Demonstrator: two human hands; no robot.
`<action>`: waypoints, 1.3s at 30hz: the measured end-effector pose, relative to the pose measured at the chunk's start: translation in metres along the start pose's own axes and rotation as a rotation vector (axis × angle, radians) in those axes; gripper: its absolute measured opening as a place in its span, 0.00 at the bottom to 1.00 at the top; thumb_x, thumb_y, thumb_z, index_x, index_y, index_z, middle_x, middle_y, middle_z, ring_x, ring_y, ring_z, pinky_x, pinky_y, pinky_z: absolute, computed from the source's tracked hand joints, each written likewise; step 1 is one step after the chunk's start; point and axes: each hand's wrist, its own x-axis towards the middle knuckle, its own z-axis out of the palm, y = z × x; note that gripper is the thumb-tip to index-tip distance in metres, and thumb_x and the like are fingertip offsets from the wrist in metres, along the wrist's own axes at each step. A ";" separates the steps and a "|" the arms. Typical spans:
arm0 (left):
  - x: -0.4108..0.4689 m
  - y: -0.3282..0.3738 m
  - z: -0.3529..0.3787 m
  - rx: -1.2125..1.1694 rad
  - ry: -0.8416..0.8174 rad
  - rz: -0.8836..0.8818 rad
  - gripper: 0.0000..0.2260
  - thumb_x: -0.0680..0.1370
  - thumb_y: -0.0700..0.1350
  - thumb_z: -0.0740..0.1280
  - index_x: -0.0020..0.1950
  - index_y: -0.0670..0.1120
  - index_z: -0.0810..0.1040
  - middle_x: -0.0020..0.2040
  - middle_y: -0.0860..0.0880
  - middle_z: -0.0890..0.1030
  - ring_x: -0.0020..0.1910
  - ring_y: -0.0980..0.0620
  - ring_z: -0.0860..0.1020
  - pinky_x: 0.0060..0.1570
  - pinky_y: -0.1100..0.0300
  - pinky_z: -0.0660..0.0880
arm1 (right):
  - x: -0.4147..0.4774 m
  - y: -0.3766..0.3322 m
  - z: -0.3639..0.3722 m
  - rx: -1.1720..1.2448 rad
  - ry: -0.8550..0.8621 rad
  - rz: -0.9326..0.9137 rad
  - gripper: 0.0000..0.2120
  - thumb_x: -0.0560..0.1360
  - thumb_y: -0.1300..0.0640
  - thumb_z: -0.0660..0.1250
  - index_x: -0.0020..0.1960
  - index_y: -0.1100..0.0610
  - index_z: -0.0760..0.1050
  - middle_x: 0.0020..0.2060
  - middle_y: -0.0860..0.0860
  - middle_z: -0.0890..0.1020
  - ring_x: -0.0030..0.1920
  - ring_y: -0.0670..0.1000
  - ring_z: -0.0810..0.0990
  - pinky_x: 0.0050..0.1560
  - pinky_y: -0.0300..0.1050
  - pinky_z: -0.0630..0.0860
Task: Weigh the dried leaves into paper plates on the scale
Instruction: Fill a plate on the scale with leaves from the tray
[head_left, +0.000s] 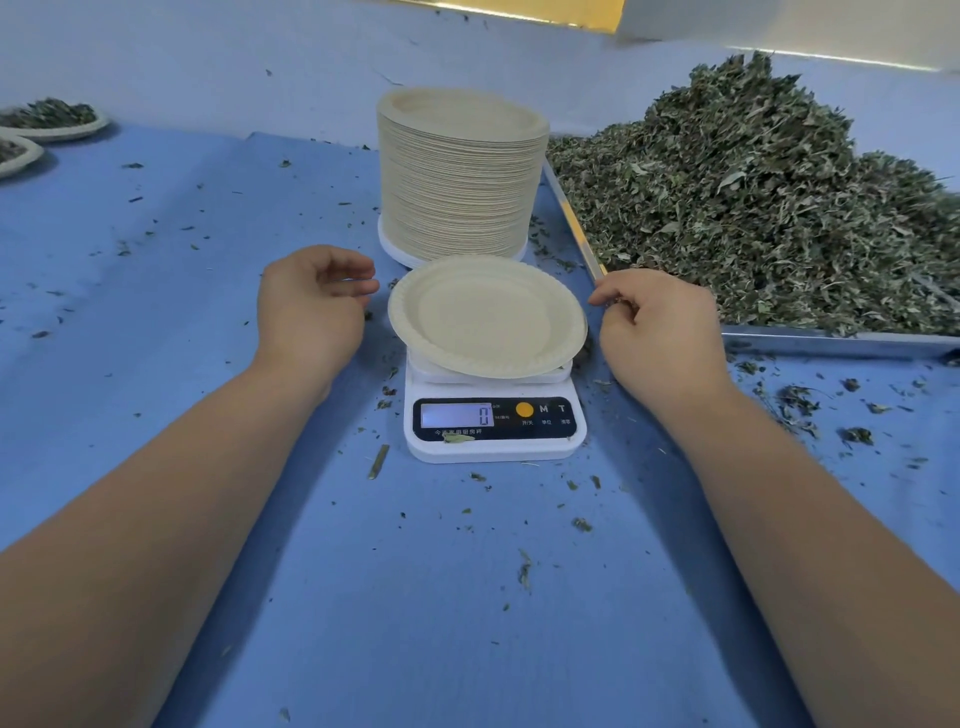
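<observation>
An empty paper plate (485, 316) rests on the white digital scale (493, 426), whose display reads 0. My left hand (311, 306) hovers just left of the plate, fingers loosely curled and apart, holding nothing. My right hand (660, 327) is just right of the plate, fingers curled with a few bits of dried leaf between them. A big pile of dried leaves (769, 192) fills a metal tray (831, 340) at the right. A tall stack of paper plates (460, 176) stands behind the scale.
Two filled plates of leaves (49, 122) sit at the far left edge. Leaf crumbs are scattered over the blue table cover (182, 260), densest in front of the tray. A wall rises behind the table.
</observation>
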 end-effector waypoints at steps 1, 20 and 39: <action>0.000 0.000 0.001 0.005 0.011 0.011 0.18 0.77 0.28 0.64 0.48 0.52 0.81 0.50 0.54 0.85 0.48 0.61 0.84 0.49 0.69 0.79 | 0.001 0.000 0.000 -0.006 -0.003 0.012 0.15 0.76 0.65 0.61 0.54 0.55 0.83 0.44 0.49 0.84 0.30 0.38 0.70 0.37 0.38 0.68; 0.009 -0.008 0.010 0.049 0.051 -0.058 0.21 0.70 0.52 0.63 0.44 0.32 0.75 0.38 0.46 0.74 0.39 0.53 0.71 0.43 0.54 0.67 | 0.159 0.049 0.043 -0.635 -0.446 0.332 0.25 0.80 0.47 0.60 0.74 0.54 0.65 0.71 0.59 0.72 0.73 0.63 0.67 0.75 0.67 0.57; 0.004 -0.010 0.007 0.059 0.021 -0.021 0.28 0.67 0.58 0.64 0.46 0.31 0.76 0.37 0.37 0.77 0.39 0.50 0.73 0.45 0.52 0.72 | 0.117 0.036 0.017 -0.470 -0.710 0.188 0.26 0.86 0.44 0.47 0.77 0.56 0.65 0.75 0.59 0.68 0.74 0.61 0.67 0.73 0.53 0.64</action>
